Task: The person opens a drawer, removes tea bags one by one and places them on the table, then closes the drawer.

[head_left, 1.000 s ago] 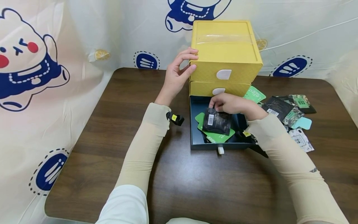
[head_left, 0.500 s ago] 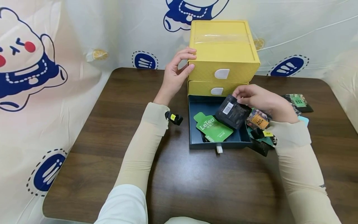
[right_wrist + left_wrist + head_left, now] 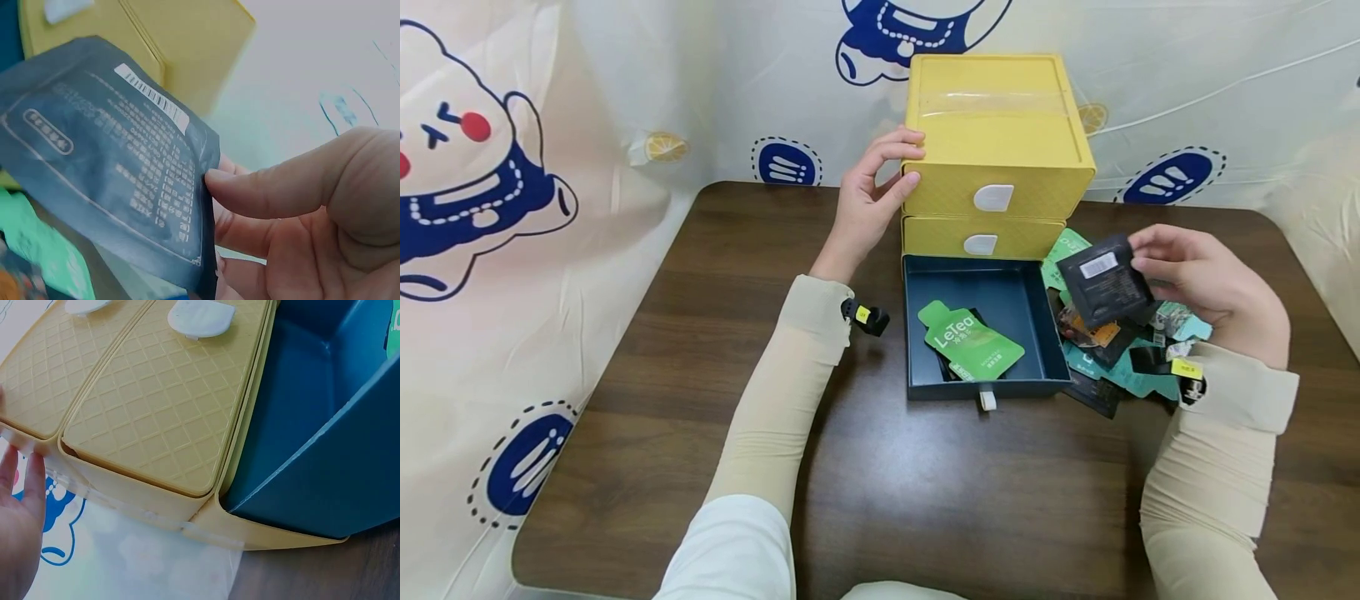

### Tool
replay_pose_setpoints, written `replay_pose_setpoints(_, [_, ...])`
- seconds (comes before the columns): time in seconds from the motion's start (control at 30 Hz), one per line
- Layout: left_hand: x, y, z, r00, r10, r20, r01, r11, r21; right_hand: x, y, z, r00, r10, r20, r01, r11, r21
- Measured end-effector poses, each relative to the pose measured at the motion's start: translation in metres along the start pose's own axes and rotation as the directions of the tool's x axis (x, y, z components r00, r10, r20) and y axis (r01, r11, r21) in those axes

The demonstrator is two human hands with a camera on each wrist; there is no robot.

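My right hand pinches a black tea sachet by its edge, thumb on the near face, and holds it over a pile of sachets right of the drawer. Its barcode and small print show in the right wrist view. My left hand rests against the left front edge of the yellow drawer box, its fingers fairly straight. Below the two yellow drawer fronts, the dark blue bottom drawer is pulled out. Inside it lie a green LeTea sachet and some dark ones partly hidden beneath.
Right of the drawer, several teal sachets, green ones and dark ones overlap on the brown table. A white pull tab sticks out from the drawer front. A printed curtain hangs behind the table.
The right hand has lifted the black sachet out of the drawer and carried it right, over the pile. More of the drawer floor shows. The left hand has stayed on the box.
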State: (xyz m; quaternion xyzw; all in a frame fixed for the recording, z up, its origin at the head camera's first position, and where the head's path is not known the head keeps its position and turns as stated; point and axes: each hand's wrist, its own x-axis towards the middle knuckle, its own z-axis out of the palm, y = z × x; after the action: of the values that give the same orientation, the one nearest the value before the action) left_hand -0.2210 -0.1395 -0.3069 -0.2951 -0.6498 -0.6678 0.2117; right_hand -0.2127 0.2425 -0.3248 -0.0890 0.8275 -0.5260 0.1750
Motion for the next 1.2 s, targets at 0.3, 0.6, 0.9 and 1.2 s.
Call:
replay_pose_setpoints(0.3, [-0.002, 0.000, -0.001, 1.000, -0.006, -0.007, 0.006, 1.000, -0.001, -0.024, 0.045, -0.034, 0.984, 0.117, -0.133, -0.069, 0.945, 0.321])
replay_pose_setpoints(0.6, [-0.002, -0.001, -0.002, 1.000, 0.001, -0.005, -0.001, 1.000, 0.012, -0.026, 0.070, -0.046, 0.958, 0.242, -0.155, -0.162, 0.901, 0.402])
replay_pose_setpoints(0.9, [-0.002, -0.001, -0.002, 1.000, -0.003, -0.007, 0.003, 1.000, 0.009, -0.019, 0.081, -0.041, 0.866, 0.395, -0.307, -0.352, 0.917, 0.188])
replay_pose_setpoints(1.2, [-0.001, -0.001, -0.001, 1.000, 0.029, -0.001, -0.029, 1.000, 0.007, -0.023, 0.079, -0.042, 0.843, 0.397, -0.363, -0.268, 0.895, 0.356])
